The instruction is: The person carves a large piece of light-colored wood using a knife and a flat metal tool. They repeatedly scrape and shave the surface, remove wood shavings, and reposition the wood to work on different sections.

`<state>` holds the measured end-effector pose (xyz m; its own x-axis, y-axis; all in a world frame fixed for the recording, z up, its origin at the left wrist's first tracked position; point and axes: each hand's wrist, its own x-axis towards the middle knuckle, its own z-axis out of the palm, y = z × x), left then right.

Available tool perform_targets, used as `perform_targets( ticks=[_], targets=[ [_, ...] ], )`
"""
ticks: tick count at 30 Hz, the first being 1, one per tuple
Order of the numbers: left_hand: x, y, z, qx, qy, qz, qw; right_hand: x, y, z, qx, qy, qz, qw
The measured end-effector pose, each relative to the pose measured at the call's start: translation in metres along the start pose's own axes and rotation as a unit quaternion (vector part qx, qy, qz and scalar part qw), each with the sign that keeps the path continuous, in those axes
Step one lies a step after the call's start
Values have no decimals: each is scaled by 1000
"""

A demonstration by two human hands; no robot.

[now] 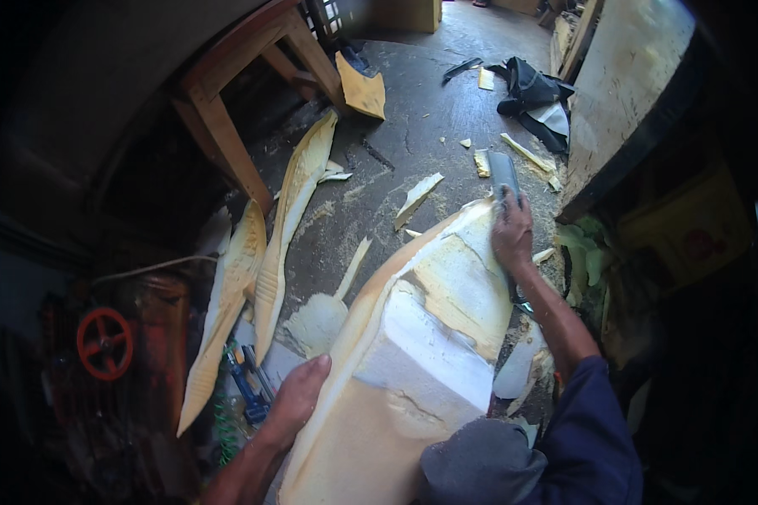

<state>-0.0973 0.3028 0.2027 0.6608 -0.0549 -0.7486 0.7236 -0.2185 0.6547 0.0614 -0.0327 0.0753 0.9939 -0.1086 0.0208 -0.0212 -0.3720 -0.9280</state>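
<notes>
A large yellowed foam seat block (pixel 345 450) slopes up and away in front of me, with a whiter raised foam part (pixel 429 358) on its upper face. My left hand (pixel 299 391) grips its left edge, thumb on top; the other fingers are mostly hidden. At the block's far end, my right hand (pixel 512 231) is closed around a flat grey tool with a broad blade-like body (pixel 504 171). The tool lies by the foam's far edge, and I cannot tell whether it is a blade or a rasp. My grey-clothed knee (pixel 480 463) is against the block's near right side.
Two long ribbed foam pieces (pixel 290 223) lean at the left by a wooden stool (pixel 227 126). Foam scraps (pixel 417 200) and crumbs litter the dark floor. A blue hand tool (pixel 248 383) lies near a green coiled hose (pixel 226 421). Black material (pixel 531 93) lies by a worn board (pixel 627 93).
</notes>
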Motion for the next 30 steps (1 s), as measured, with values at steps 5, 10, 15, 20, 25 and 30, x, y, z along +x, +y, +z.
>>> perform_targets(
  ticks=[5, 10, 15, 20, 25, 30],
  targets=[
    [3, -2, -1, -9, -3, 43, 999, -29, -12, 21, -260, -68, -286, 920],
    [0, -3, -1, 0, -5, 26, 1000, 0, 17, 20, -146, 54, -119, 981],
    [-1, -7, 0, 0, 19, 9, 1000, -11, 29, 26, -236, 5, -359, 903],
    [2, -12, -2, -8, -10, 68, 998, -32, -27, 41, -4, 25, 18, 1000],
    [4, -8, -5, -11, -5, 20, 1000, 2, 30, 15, -111, -37, -150, 982],
    [0, -7, -3, 10, 16, 24, 1000, -14, 37, 28, -211, -29, -277, 937]
  ],
)
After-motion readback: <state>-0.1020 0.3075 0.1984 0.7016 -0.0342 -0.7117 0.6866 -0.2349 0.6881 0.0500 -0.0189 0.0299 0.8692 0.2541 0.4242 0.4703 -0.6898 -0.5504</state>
